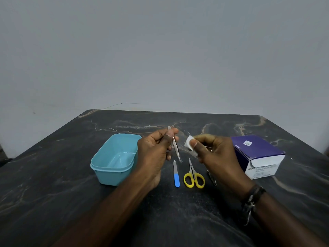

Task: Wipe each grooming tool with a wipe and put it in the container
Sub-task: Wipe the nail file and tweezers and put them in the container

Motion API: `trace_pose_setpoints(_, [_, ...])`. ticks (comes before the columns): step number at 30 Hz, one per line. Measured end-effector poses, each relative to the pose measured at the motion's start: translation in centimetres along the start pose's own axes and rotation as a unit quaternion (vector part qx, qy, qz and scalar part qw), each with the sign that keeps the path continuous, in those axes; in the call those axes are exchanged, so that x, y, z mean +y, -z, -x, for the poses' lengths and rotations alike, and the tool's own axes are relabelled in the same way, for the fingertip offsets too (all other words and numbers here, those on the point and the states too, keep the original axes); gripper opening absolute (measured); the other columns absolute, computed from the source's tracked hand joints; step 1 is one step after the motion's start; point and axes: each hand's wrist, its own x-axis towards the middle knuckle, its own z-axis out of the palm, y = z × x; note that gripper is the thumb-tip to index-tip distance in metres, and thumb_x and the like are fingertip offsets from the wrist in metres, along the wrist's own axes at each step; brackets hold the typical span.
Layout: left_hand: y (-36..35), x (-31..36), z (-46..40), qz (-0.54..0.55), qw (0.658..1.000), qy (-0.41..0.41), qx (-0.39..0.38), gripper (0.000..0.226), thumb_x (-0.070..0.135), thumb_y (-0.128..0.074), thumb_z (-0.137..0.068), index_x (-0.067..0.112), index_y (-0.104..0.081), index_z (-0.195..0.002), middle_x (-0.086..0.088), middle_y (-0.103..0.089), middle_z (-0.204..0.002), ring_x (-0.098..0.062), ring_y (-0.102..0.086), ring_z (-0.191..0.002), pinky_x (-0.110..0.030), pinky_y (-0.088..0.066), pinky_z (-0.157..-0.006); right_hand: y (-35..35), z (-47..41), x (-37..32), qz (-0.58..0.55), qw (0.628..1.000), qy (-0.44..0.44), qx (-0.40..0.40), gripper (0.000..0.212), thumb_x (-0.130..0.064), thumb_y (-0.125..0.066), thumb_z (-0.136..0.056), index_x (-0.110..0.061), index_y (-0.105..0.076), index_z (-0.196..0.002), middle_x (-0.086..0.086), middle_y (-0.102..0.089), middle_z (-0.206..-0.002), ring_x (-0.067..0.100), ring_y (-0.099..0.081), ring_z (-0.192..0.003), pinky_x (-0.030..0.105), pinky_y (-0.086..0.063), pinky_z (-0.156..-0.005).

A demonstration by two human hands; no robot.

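My left hand (154, 150) pinches silver tweezers (176, 148) near their top, holding them above the table with the tips pointing down. A short gap to the right, my right hand (213, 154) holds a small white wipe (189, 144) between thumb and fingers, not touching the tweezers. The light blue container (99, 166) stands open and empty just left of my left hand. On the table below my hands lie a nail file with a blue handle (176, 175), yellow-handled scissors (193, 176) and a metal nail clipper (212, 178), partly hidden by my right hand.
A purple and white box of alcohol wipes (260, 155) stands at the right on the dark marbled table (53, 193). A grey wall rises behind the table's far edge.
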Motion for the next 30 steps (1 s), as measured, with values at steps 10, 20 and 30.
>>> trace_pose_setpoints(10, [-0.24, -0.23, 0.24, -0.043, 0.999, 0.006, -0.016, 0.019, 0.025, -0.059, -0.092, 0.019, -0.074, -0.082, 0.006, -0.072, -0.077, -0.011, -0.057, -0.077, -0.022, -0.04, -0.052, -0.41, 0.29, -0.06, 0.001, 0.998, 0.008, -0.069, 0.012, -0.01, -0.065, -0.089, -0.014, -0.072, -0.081, -0.018, -0.06, -0.049, -0.002, -0.054, -0.048, 0.011, -0.043, -0.052])
trace_pose_setpoints(20, [-0.32, -0.54, 0.4, -0.064, 0.997, -0.002, -0.045, 0.02, 0.023, -0.059, -0.093, 0.016, -0.074, -0.083, 0.008, -0.071, -0.071, -0.006, -0.06, -0.066, -0.022, -0.041, -0.055, -0.89, 0.52, 0.09, 0.008, 0.997, 0.005, -0.073, 0.016, -0.014, -0.066, -0.089, -0.022, -0.074, -0.078, -0.008, -0.063, -0.055, 0.003, -0.051, -0.049, 0.021, -0.045, -0.051])
trace_pose_setpoints(30, [-0.32, -0.14, 0.25, -0.028, 0.999, 0.0, -0.021, 0.024, 0.02, -0.06, -0.091, 0.02, -0.075, -0.072, 0.011, -0.073, -0.076, -0.013, -0.059, -0.082, -0.043, -0.047, -0.083, -0.91, 0.97, 0.25, 0.108, 0.981, 0.024, -0.158, 0.013, -0.021, -0.065, -0.09, -0.018, -0.074, -0.081, 0.007, -0.069, -0.066, 0.023, -0.057, -0.052, 0.036, -0.05, -0.052])
